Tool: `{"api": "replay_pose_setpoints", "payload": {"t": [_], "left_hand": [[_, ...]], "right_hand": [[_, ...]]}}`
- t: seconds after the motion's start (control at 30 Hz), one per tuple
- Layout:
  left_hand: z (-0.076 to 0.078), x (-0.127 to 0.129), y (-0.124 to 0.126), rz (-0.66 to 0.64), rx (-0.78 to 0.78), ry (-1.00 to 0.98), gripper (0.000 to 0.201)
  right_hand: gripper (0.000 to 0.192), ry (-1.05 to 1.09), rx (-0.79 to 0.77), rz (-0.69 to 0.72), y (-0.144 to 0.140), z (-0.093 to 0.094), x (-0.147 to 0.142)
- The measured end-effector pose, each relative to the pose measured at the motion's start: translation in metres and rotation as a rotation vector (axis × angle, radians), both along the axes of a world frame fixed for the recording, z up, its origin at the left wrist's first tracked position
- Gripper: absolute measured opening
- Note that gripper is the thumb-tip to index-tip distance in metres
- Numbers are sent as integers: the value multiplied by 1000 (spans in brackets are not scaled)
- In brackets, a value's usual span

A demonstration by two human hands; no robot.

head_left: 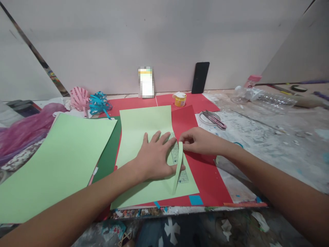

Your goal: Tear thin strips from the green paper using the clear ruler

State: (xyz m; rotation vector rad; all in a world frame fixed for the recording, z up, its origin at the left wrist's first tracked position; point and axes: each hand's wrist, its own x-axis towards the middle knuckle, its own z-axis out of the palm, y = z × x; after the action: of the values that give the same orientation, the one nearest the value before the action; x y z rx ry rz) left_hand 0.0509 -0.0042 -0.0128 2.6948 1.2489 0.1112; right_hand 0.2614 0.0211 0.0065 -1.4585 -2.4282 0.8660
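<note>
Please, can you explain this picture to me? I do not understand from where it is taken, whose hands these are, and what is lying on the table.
There is no machine here. One person wears a camera on the head, so you look forward and down at that person's own two bare hands.

The left hand lies flat and presses a clear ruler onto a light green paper sheet. The right hand pinches the top end of a narrow green strip that curls up from the sheet beside the ruler.

Under the sheet lies red paper. At the left is a larger green sheet. Farther back are scissors, a small yellow jar, and pink and blue paper decorations.
</note>
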Motion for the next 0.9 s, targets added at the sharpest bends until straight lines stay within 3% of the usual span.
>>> {"api": "replay_pose_setpoints", "payload": {"t": [0.77,0.9], "left_hand": [[0,-1,0,-2,-13,5,81],[0,0,0,-6,-6,17,81]], "right_hand": [[13,64,-136,21,-3,7,-1],[15,57,-92,-4,-2,4,-1]]}}
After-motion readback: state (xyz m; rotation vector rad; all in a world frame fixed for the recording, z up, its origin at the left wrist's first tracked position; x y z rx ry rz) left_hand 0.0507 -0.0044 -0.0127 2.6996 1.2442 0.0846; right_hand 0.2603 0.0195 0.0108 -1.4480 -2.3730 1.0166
